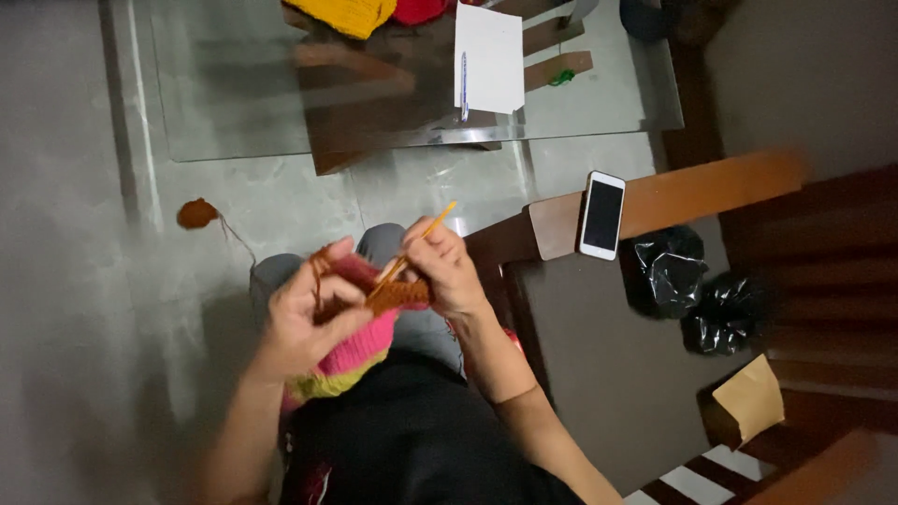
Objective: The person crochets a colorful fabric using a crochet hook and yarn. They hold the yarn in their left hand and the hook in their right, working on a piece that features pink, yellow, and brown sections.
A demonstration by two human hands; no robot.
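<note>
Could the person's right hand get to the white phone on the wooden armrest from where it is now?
Probably yes. The phone lies bare on the armrest, just to the side of the right hand, with nothing between them. But that hand holds the orange needle in the knitting, so it isn't free.

I see my left hand (304, 323) cupped around a knitted piece (360, 346) in pink, yellow and brown, its fingers curled over the top edge. My right hand (444, 266) pinches an orange knitting needle (416, 248) that slants up to the right, its lower end buried in the brown rows. A strand runs left to a brown yarn ball (196, 213) on the grey floor. Far ahead stands a glass table (234, 112) bearing a white sheet of paper (489, 56) and a pen (463, 84). To the right, a white phone (601, 214) lies on a wooden armrest (692, 196).
</note>
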